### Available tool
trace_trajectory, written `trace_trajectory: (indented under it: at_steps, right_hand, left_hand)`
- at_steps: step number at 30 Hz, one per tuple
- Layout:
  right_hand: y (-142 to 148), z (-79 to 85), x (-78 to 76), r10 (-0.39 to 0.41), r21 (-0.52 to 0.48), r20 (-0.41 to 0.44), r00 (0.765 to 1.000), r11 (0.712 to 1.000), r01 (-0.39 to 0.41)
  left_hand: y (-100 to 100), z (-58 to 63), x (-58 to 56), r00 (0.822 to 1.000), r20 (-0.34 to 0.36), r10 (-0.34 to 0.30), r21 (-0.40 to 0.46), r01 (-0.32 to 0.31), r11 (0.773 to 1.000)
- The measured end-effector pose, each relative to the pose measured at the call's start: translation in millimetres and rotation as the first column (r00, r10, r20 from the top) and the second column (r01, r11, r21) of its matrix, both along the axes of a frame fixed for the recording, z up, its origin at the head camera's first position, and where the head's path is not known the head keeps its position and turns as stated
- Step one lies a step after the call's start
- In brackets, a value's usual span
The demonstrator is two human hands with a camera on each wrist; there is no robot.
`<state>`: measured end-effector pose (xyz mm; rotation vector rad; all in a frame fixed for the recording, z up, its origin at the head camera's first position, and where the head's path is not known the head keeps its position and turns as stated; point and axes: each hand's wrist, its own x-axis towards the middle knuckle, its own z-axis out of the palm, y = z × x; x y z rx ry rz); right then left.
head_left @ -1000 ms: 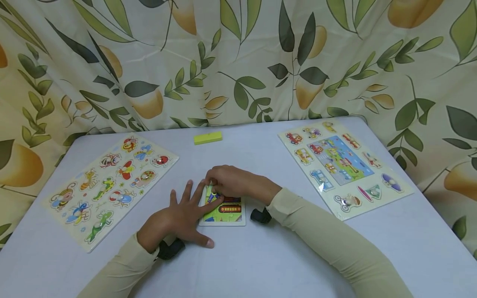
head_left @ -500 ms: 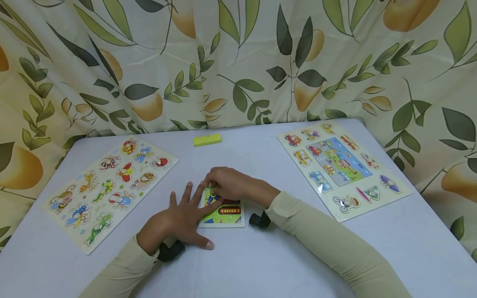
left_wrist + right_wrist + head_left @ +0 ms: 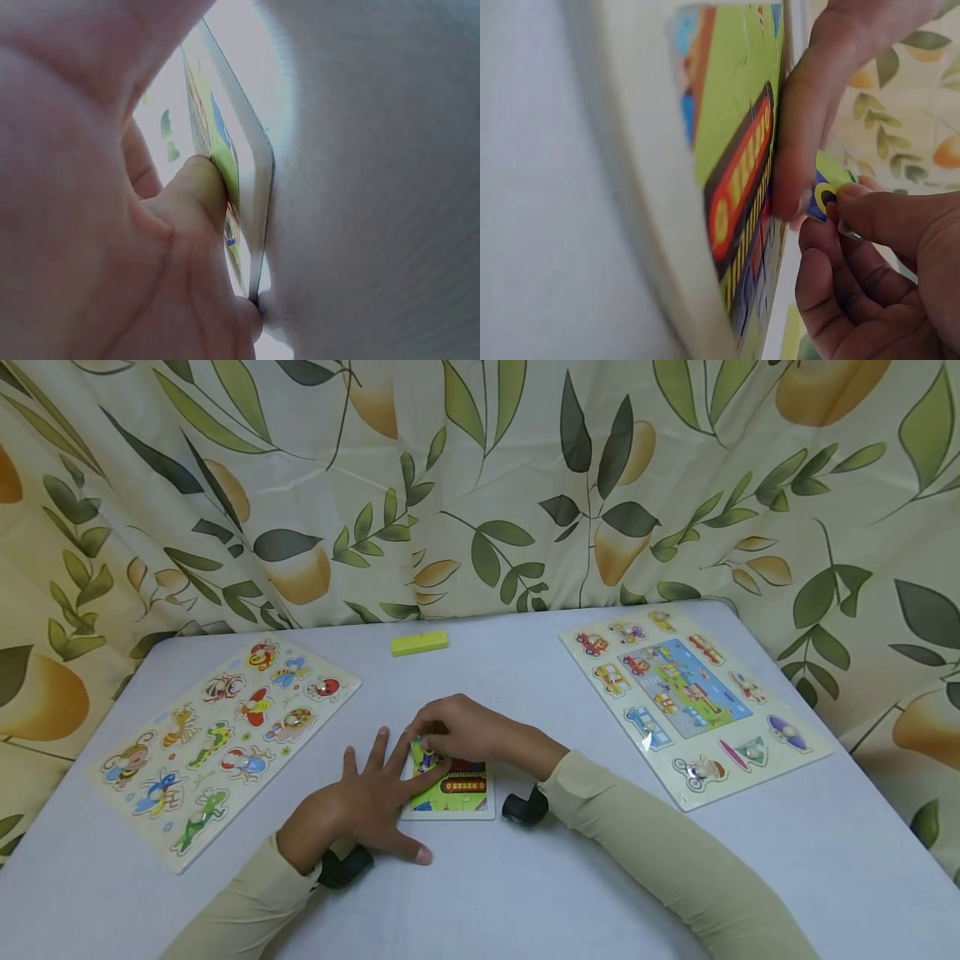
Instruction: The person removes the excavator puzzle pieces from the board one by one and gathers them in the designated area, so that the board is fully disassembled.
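A small jigsaw puzzle [image 3: 467, 803] in a white frame, with a red and yellow tracked vehicle on green, lies on the table in the head view. My left hand [image 3: 360, 808] is spread flat beside it, and one finger reaches across and presses on the picture. At the puzzle's upper left corner, my right hand [image 3: 468, 727] pinches a puzzle piece [image 3: 824, 193] between thumb and fingers. That piece is green and blue with a yellow ring, and appears tilted up from the board in the right wrist view. My fingers hide part of the corner.
An insect peg puzzle board [image 3: 225, 735] lies at the left. On the right is a vehicle peg puzzle board [image 3: 686, 697]. A yellow block [image 3: 419, 643] sits near the table's back edge, before a leaf-patterned curtain [image 3: 495, 468].
My right hand's fingers have shifted slightly at the puzzle's upper left corner, and the gap between thumb and fingers shows more. The left hand stays in place.
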<state>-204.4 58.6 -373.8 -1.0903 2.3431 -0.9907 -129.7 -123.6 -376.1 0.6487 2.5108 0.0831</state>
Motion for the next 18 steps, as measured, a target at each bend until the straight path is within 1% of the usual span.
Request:
trace_trajectory:
  at_steps: [6,12,16,18]
  right_hand:
    - [10.3,0.7,-3.1,-0.038,-0.025,-0.009,0.999,0.999,0.038]
    - [21.1,4.6,-6.3,-0.073,-0.02,0.007,0.997,0.997,0.073]
    - [29.2,6.3,-8.4,-0.104,-0.007,0.025,0.994,0.995,0.104]
    - [33.4,6.4,-9.2,-0.107,-0.001,0.027,0.994,0.994,0.108]
  left_hand:
    - [-0.3,1.0,0.6,1.0,-0.011,-0.007,0.001,0.007,1.0]
    - [0.2,2.6,1.7,1.0,-0.022,-0.007,-0.016,0.006,1.0]
    - [2.0,3.1,2.0,1.0,-0.03,0.0,-0.013,0.0,1.0]
    - [3.3,3.1,2.1,0.999,-0.034,0.006,-0.012,-0.007,1.0]
